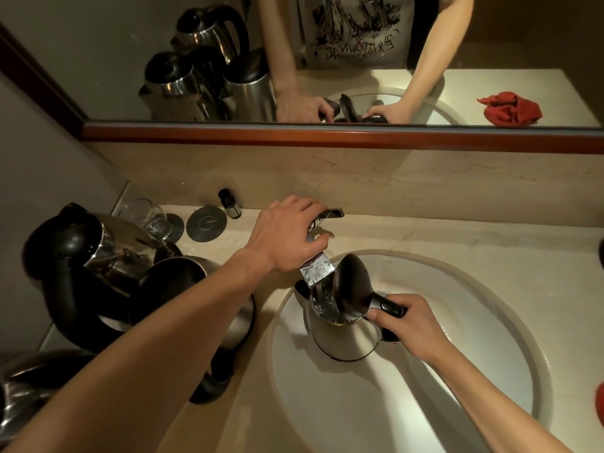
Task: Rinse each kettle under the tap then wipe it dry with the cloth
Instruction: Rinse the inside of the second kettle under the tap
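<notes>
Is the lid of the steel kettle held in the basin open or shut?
Open: the dark lid stands raised on the steel kettle, exposing its mouth under the chrome tap spout; the right hand grips its handle.

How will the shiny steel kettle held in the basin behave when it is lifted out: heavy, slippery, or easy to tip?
The shiny steel kettle probably feels heavier than it looks, since water shows inside its open top. Its wet polished wall may be slippery, so the black handle gripped by the right hand seems the safer hold. With the lid open, tilting would likely spill.

Glossy steel kettle (343, 338), matt black plastic lid (351, 286), polished marble counter (490, 237)
</notes>
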A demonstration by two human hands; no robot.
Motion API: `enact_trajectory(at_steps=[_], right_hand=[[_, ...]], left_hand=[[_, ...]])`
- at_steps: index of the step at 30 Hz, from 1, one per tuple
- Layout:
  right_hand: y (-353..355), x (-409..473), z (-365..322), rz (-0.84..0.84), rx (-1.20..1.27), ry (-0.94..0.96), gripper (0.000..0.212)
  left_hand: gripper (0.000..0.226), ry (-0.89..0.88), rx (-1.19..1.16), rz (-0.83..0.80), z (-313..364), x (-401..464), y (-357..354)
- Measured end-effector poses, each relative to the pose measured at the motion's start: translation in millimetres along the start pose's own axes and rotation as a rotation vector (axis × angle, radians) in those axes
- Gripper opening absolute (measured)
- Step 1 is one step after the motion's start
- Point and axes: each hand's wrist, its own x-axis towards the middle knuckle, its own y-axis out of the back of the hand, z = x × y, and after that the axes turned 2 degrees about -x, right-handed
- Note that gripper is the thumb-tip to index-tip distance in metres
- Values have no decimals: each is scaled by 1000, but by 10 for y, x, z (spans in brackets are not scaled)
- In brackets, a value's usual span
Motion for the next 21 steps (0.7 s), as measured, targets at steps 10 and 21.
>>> enact_trajectory(at_steps=[10, 21], right_hand=[[-7, -8, -6, 9, -10, -6, 61], [-17, -23, -48, 28, -1, -9, 65]], left_hand=[[72, 6, 0, -5, -3, 8, -4], [71, 6, 6, -7, -3, 4, -8]])
